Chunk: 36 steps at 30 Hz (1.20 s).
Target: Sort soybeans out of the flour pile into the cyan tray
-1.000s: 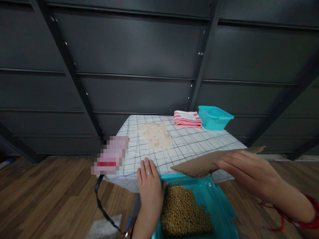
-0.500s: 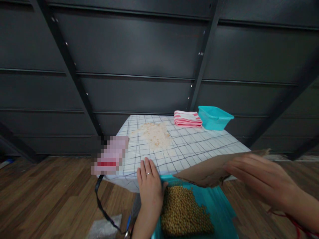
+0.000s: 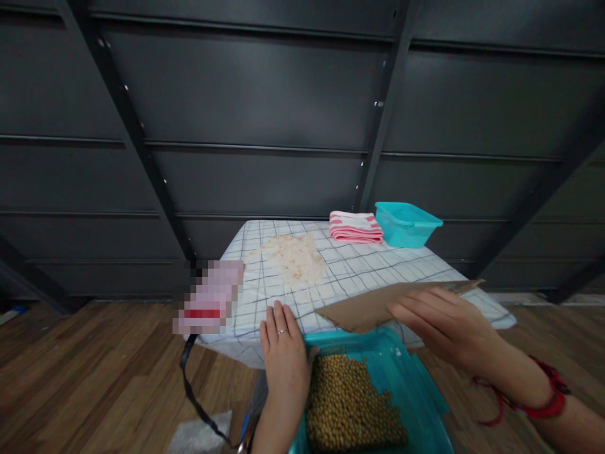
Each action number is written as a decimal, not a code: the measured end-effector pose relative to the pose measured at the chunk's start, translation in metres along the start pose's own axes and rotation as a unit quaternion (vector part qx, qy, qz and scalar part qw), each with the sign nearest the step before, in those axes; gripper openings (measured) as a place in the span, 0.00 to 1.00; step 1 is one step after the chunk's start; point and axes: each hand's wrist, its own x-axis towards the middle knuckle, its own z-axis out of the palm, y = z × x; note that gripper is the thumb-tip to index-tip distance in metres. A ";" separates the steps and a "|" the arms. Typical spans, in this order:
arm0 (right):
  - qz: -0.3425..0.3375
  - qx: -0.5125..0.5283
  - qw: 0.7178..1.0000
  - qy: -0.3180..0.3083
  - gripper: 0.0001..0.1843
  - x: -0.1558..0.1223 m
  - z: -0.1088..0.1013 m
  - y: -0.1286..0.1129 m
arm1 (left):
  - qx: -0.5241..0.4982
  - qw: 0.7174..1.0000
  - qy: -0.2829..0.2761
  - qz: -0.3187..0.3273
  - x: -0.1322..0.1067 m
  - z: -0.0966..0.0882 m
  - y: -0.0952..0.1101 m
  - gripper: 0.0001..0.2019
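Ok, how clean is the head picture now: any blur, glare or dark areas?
Head view: right hand and brown cardboard slightly soft; tan beans readable; pink item at left pixelated; dark wall panels dim, with faint sheen.

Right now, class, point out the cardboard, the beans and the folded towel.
Cardboard (image 3: pixel 360 310): head view, flat face.
Beans (image 3: pixel 348 403): head view, middle of the pile.
Folded towel (image 3: pixel 355 221): head view, top face.

Two tubs (image 3: pixel 420 394) (image 3: pixel 409 234), one cardboard sheet (image 3: pixel 362 309), one towel (image 3: pixel 356 228)
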 end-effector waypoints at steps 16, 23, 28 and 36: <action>-0.052 -0.035 0.997 0.038 0.14 0.005 0.011 0.013 | 0.001 1.000 0.016 0.002 -0.001 0.005 -0.002 0.34; -0.058 -0.040 0.995 0.066 0.13 0.014 0.037 0.006 | 0.013 0.999 0.035 0.019 -0.004 0.014 -0.005 0.33; -0.073 -0.051 0.993 0.082 0.12 0.026 0.053 0.013 | 0.022 0.998 0.052 0.026 -0.004 0.019 -0.008 0.34; -0.039 -0.045 0.993 0.100 0.16 0.027 0.039 0.036 | 0.023 0.998 0.051 0.028 -0.005 0.018 -0.007 0.34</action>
